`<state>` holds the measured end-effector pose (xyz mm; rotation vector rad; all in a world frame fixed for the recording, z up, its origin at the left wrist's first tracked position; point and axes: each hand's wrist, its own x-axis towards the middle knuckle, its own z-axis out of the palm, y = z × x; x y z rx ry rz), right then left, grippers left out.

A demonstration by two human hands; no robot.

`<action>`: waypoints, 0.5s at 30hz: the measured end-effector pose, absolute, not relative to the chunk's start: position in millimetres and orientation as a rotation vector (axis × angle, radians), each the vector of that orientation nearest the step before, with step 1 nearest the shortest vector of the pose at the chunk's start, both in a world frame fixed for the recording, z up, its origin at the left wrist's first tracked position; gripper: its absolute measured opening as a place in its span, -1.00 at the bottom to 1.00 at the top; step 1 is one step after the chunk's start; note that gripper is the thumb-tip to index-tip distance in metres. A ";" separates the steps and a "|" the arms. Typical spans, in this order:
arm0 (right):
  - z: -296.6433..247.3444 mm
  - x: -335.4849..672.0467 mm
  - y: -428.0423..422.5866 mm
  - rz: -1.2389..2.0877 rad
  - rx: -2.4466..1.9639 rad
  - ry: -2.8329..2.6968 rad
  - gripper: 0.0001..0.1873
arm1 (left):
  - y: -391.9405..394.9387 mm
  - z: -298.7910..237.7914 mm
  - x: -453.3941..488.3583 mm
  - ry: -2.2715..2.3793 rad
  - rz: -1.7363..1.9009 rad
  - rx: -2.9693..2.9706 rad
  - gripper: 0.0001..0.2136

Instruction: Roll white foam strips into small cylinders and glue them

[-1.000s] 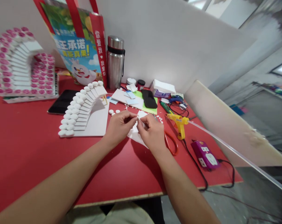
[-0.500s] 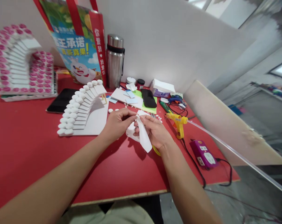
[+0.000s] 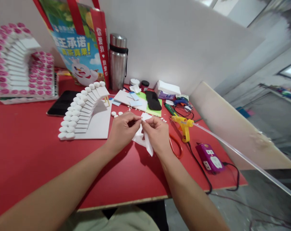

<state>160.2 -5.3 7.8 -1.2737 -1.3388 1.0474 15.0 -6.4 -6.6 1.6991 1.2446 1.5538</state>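
Between both hands is a thin white strip [image 3: 148, 147], paper or tissue by its look, its loose end hanging down toward the table. My left hand [image 3: 123, 126] pinches its upper tip between thumb and forefinger. My right hand [image 3: 158, 132] is closed around the strip just beside, the fingertips of both hands almost touching. Under them lies more white sheet [image 3: 138, 138], partly hidden. To the left stands a white model staircase [image 3: 84, 117] on a flat base, its outer edge lined with white oval pads. A few loose white pads [image 3: 114, 114] lie behind my left hand.
Right of my hands are an orange scissor handle [image 3: 180, 150], a yellow glue gun [image 3: 184, 123] with a long clear stick, and a purple power socket [image 3: 209, 158]. Behind are a phone [image 3: 153, 100], a steel flask [image 3: 118, 64], a printed bag [image 3: 80, 51] and a pink-dotted model [image 3: 5, 70].
My right hand has turned and its fingers have closed further over the strip, so less of it shows. The orange scissor handle has come into view beside my right wrist.
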 end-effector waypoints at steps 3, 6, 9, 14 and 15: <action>6.7 155.1 -9.9 1.004 -1.254 -1.355 -0.77 | -10.6 -6.6 17.3 1.281 1.636 1.933 -0.82; 7.4 154.1 -12.7 1.031 -1.204 -1.338 -0.80 | -12.4 -5.4 17.1 1.323 1.659 2.095 -0.80; 10.0 156.6 -12.7 1.076 -1.188 -1.303 -0.78 | -12.7 -5.6 16.9 1.303 1.660 2.214 -0.78; 15.5 162.5 -11.3 1.156 -1.115 -1.284 -0.70 | -12.4 -8.8 16.9 1.157 1.698 2.267 -0.74; 16.3 163.2 -11.3 1.155 -1.109 -1.288 -0.70 | -12.5 -9.2 16.8 1.143 1.707 2.258 -0.74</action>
